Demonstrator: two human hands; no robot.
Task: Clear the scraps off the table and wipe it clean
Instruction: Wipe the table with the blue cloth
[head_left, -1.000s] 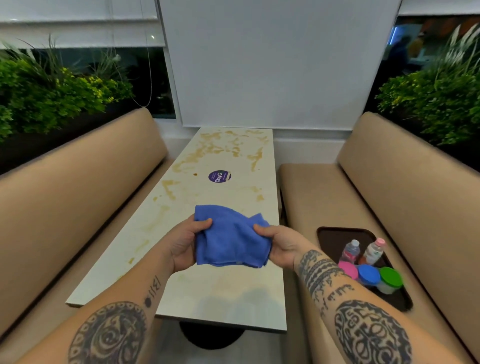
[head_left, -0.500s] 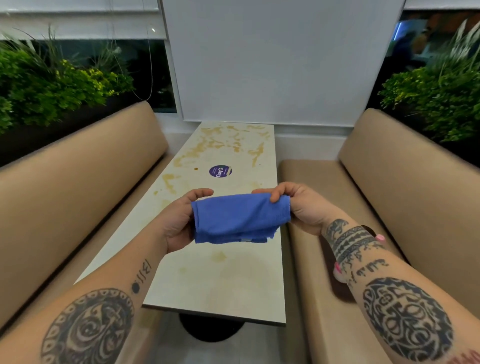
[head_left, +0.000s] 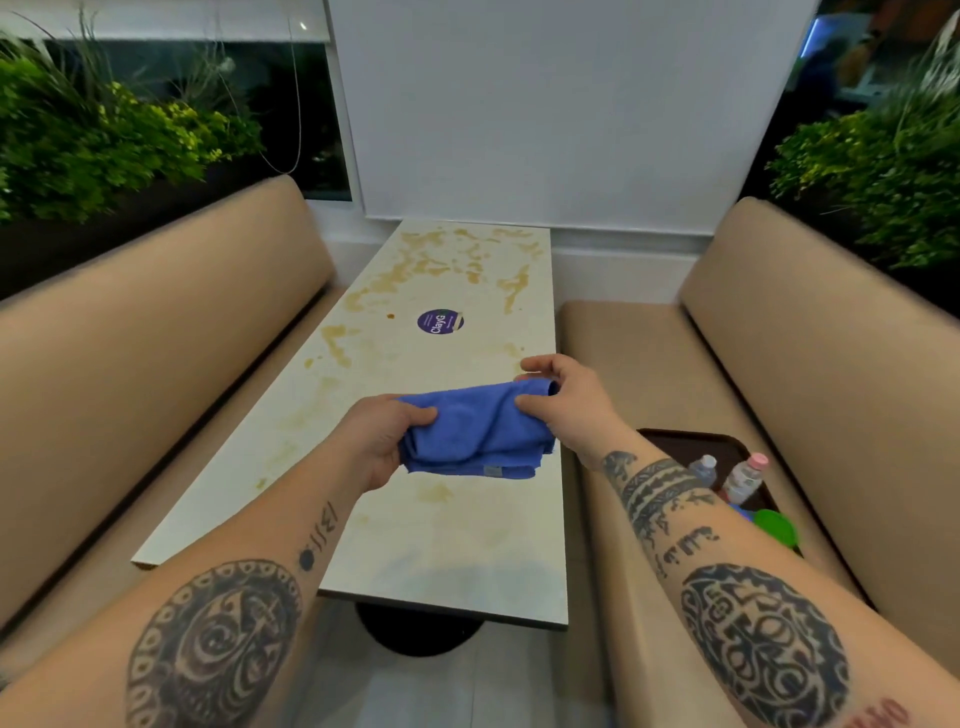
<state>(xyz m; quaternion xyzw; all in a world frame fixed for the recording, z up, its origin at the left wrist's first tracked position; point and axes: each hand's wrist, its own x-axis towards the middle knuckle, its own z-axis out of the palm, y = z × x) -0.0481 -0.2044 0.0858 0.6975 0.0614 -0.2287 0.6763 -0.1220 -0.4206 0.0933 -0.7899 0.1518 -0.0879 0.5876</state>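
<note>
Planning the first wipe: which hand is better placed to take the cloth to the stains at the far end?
Probably right. The right hand grips the cloth at its farther end, nearer the stains; the left hand holds the near end, closer to the body.

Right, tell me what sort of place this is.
Probably a restaurant or cafe booth: a long stained table between two padded tan benches, a round branded sticker on the tabletop, and planters behind the seat backs.
</note>
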